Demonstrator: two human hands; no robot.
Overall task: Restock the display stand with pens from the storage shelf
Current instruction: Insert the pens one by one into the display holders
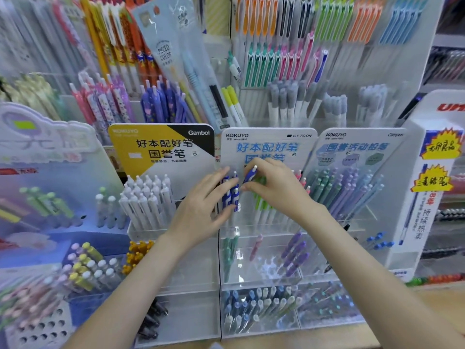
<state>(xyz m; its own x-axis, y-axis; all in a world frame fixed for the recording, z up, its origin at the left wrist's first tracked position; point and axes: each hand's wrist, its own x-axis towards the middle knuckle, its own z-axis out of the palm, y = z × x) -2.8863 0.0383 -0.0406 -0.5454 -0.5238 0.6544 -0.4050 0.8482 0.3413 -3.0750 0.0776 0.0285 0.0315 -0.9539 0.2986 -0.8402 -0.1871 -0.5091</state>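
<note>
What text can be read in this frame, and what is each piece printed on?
"KOKUYO", "Gambol", "好本配好笔 国誉笔": yellow-and-black header card.
"KOKUYO", "GY TOON", "好本配好笔": white header card.
"KOKUYO", "Campus": pale blue header card.
"PIECED COLOR": hanging blister pack.
Red letters on the white box at right are cut off by the frame edge; its yellow stickers and all small print are too blurred to read.

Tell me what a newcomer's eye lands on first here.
Dead centre, two bare hands meet at the white Kokuyo display stand: the right hand pinches a tilted blue-and-white click pen above its top row. The left hand touches the upright blue-and-white pens already there. To the left, the yellow-and-black Gambol header card stands out.
</note>
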